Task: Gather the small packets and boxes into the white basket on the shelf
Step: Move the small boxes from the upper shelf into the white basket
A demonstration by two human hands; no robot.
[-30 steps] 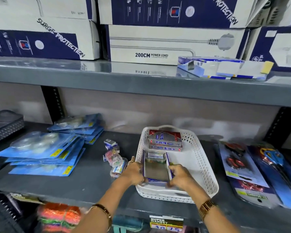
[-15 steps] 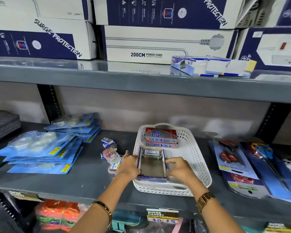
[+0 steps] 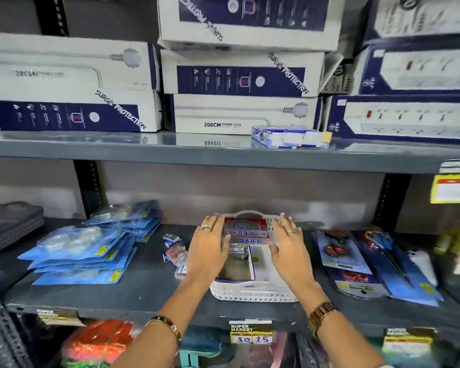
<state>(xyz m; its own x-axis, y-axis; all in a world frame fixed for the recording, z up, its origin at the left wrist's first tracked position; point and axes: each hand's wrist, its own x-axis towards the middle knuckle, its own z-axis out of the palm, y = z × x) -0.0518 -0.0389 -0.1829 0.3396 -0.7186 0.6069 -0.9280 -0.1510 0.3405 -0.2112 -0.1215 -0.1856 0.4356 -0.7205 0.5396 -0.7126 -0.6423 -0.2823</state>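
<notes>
A: Item 1, lower left of frame: loose small packets (image 3: 176,252) lying on the grey shelf (image 3: 144,288), just beside the white basket (image 3: 252,295) and outside it. Not yet gathered.

B: Item 2, left hand (image 3: 209,249)?

A: Moved. Half a second ago it gripped the open tray box (image 3: 237,269) at the basket's near end; now it is lifted off, fingers spread flat, holding nothing, against the left end of the red Sellick box stack (image 3: 246,231).

B: Item 3, right hand (image 3: 287,248)?

A: Same change: open, empty, palm facing the stack's right end. Contact cannot be told.

B: Reading?

A: The tray box is placed and released inside the basket. Both hands likely straighten the stack at the far end; the packets at left remain.
</notes>
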